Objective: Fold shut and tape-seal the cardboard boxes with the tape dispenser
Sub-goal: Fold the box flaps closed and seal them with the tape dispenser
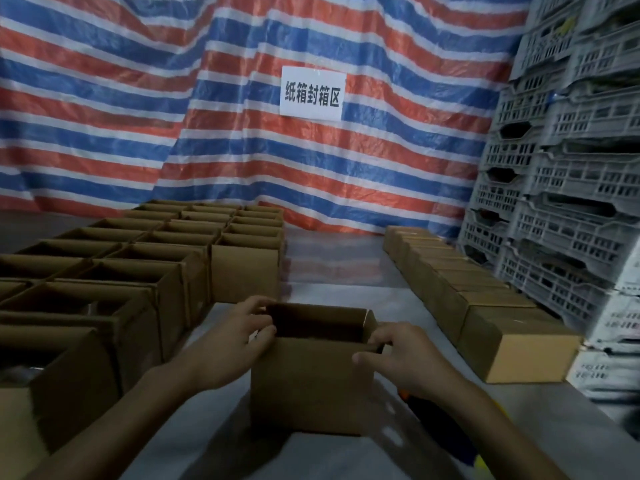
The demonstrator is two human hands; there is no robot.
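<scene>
A small open brown cardboard box (308,382) stands on the grey table (339,258), at the middle of its near edge, its top flaps not folded in. The left hand (228,341) grips the box's left top rim with curled fingers. The right hand (405,358) grips the right top rim, its thumb on the front face. A dark object (440,427), too blurred to identify, lies under the right forearm. Rows of open cardboard boxes (166,271) fill the left side, and a line of closed cardboard boxes (485,306) runs along the right edge beside stacked grey plastic crates (561,202). A red, white and blue striped tarp (138,116) hangs behind, bearing a white paper sign (312,92).
</scene>
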